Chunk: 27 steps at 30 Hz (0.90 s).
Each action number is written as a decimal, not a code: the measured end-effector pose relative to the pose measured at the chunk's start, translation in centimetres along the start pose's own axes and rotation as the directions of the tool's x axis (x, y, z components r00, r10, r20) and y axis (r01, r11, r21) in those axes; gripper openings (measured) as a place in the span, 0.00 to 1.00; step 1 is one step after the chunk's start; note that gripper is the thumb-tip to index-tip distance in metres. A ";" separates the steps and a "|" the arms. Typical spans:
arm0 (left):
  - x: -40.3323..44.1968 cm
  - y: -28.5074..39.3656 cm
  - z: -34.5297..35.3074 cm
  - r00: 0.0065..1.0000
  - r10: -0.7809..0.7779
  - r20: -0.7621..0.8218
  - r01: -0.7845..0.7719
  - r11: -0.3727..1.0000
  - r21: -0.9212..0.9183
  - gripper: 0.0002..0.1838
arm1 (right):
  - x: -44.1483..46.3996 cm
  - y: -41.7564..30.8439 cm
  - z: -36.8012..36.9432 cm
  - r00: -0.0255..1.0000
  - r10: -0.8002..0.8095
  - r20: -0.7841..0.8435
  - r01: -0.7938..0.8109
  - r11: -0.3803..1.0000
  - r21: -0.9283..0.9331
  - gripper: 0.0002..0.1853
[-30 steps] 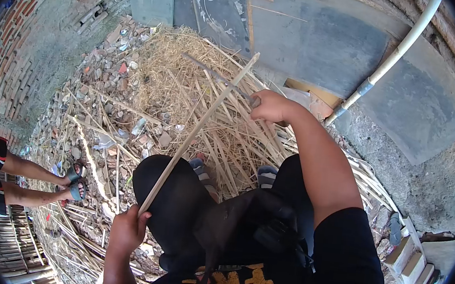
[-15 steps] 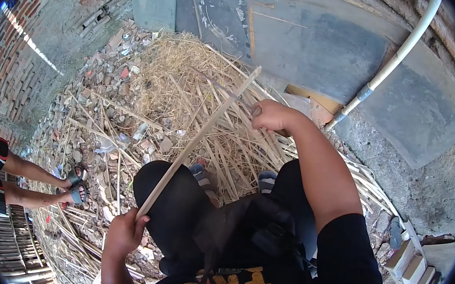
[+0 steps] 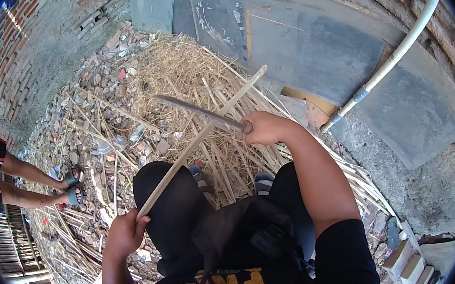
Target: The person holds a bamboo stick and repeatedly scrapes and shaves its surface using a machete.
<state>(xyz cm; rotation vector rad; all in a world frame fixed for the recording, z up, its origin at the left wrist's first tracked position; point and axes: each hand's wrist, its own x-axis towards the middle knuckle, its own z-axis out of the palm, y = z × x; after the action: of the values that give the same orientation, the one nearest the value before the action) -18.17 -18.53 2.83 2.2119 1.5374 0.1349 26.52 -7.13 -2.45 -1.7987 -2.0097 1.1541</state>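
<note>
My left hand (image 3: 125, 235) is closed round the lower end of a long split bamboo strip (image 3: 191, 148). The strip slants up and away to the right, passing over my bent knee. In my right hand (image 3: 267, 129) is the handle of a machete (image 3: 200, 110), its dark blade pointing left. Blade and strip cross near the strip's upper part; whether they touch I cannot tell. Below my right hand lies a heap of bamboo strips (image 3: 226, 153) in front of my feet, with thin straw-like shavings (image 3: 177, 62) piled beyond it.
Another person's legs and sandals (image 3: 74, 187) stand at the left on rubble (image 3: 95, 111). Grey boards (image 3: 325, 52) lean along the back, with a white pipe (image 3: 394, 62) slanting before them. A brick wall (image 3: 33, 38) rises at left; a small wooden step stand (image 3: 408, 266) is at right.
The machete, blurred and angled toward the far side earlier, now lies more level across the strip. My right hand has lowered slightly; my left hand and the strip hold nearly still.
</note>
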 end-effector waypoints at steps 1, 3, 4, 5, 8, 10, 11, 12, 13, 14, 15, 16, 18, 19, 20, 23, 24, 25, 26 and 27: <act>0.1 0.2 -0.1 1.000 -0.004 0.009 0.004 1.000 -0.016 0.18 | 0.3 0.2 0.6 0.993 -0.117 0.008 0.117 0.988 -0.099 0.24; 0.4 0.4 -0.2 1.000 -0.009 0.021 0.010 0.999 -0.048 0.17 | 0.2 0.1 -0.4 0.998 -0.025 0.050 0.024 0.999 0.021 0.26; 0.2 0.1 -0.3 0.999 -0.030 0.039 0.032 0.998 -0.060 0.17 | 0.8 1.2 -1.3 0.994 0.082 0.068 -0.091 0.988 0.128 0.27; 0.2 -0.3 -0.4 0.997 -0.048 0.054 0.052 0.996 -0.070 0.18 | 1.0 1.7 -2.2 0.978 0.186 0.093 -0.203 0.952 0.231 0.29; 0.4 -1.0 -0.8 0.998 -0.032 0.046 0.036 0.995 -0.093 0.19 | 0.4 2.0 -3.2 0.969 0.242 -0.043 -0.229 0.953 0.199 0.30; 0.2 -1.2 -0.6 1.000 0.025 -0.006 -0.025 0.999 -0.026 0.21 | 0.2 2.6 -2.4 0.974 0.142 -0.176 -0.123 0.986 0.114 0.29; 0.1 -1.2 -0.3 1.000 0.013 -0.025 -0.014 0.999 -0.040 0.21 | -0.1 2.0 -2.3 0.975 0.138 -0.172 -0.120 0.987 0.109 0.29; 0.1 -1.1 0.1 0.999 0.002 -0.041 -0.005 0.998 -0.055 0.22 | -0.9 1.0 -2.5 0.976 0.136 -0.168 -0.120 0.987 0.104 0.29; 0.3 -0.8 0.4 0.998 -0.001 -0.065 -0.004 0.997 -0.073 0.23 | -1.4 0.4 -3.0 0.976 0.133 -0.174 -0.119 0.989 0.092 0.30; 0.4 -0.6 0.6 0.998 -0.031 -0.056 0.026 0.996 -0.085 0.24 | -1.4 0.6 -2.8 0.970 0.053 -0.238 -0.046 0.998 0.033 0.28; 0.5 -0.5 0.8 0.997 -0.024 -0.075 0.018 0.996 -0.082 0.24 | -1.8 0.6 -2.8 0.963 0.022 -0.269 -0.019 1.000 0.013 0.27; 0.7 -0.6 1.2 0.995 -0.020 -0.097 0.012 0.997 -0.079 0.24 | -2.1 0.6 -2.9 0.955 -0.014 -0.297 0.011 1.000 -0.010 0.26; 0.8 -0.5 1.6 0.991 -0.017 -0.135 0.008 0.997 -0.072 0.25 | -3.1 -0.8 -3.1 0.943 -0.053 -0.329 0.024 0.995 -0.092 0.23; 0.8 -0.6 1.7 0.991 -0.026 -0.135 0.015 0.996 -0.085 0.25 | -3.9 -2.0 -3.3 0.941 -0.055 -0.333 0.006 0.989 -0.147 0.22; 0.9 -0.7 1.9 0.990 -0.036 -0.134 0.023 0.995 -0.097 0.26 | -4.5 -2.8 -3.2 0.940 -0.058 -0.337 -0.013 0.979 -0.202 0.21; 1.4 0.5 1.2 0.991 -0.076 -0.112 0.057 0.985 -0.165 0.24 | -5.0 -3.9 -2.1 0.925 -0.091 -0.369 -0.047 0.936 -0.349 0.18; 1.3 1.2 1.0 0.991 -0.094 -0.097 0.074 0.979 -0.190 0.24 | -5.0 -4.2 -1.4 0.935 -0.091 -0.343 -0.029 0.944 -0.329 0.17; 1.2 1.4 1.3 0.990 -0.072 -0.120 0.045 0.977 -0.210 0.23 | -5.0 -4.4 -0.8 0.943 -0.092 -0.318 -0.011 0.951 -0.308 0.16; 1.4 1.6 1.6 0.988 -0.046 -0.146 0.012 0.974 -0.227 0.22 | -4.8 -4.5 -0.4 0.950 -0.095 -0.297 0.006 0.958 -0.287 0.16; 1.4 1.8 1.8 0.985 -0.022 -0.170 -0.021 0.970 -0.242 0.22 | -4.4 -4.4 0.0 0.942 -0.147 -0.302 0.058 0.957 -0.284 0.16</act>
<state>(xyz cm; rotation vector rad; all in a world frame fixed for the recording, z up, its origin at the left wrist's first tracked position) -15.52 -18.26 1.66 2.0492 1.5186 0.4991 24.27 -10.96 1.88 -1.8314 -2.1094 0.5301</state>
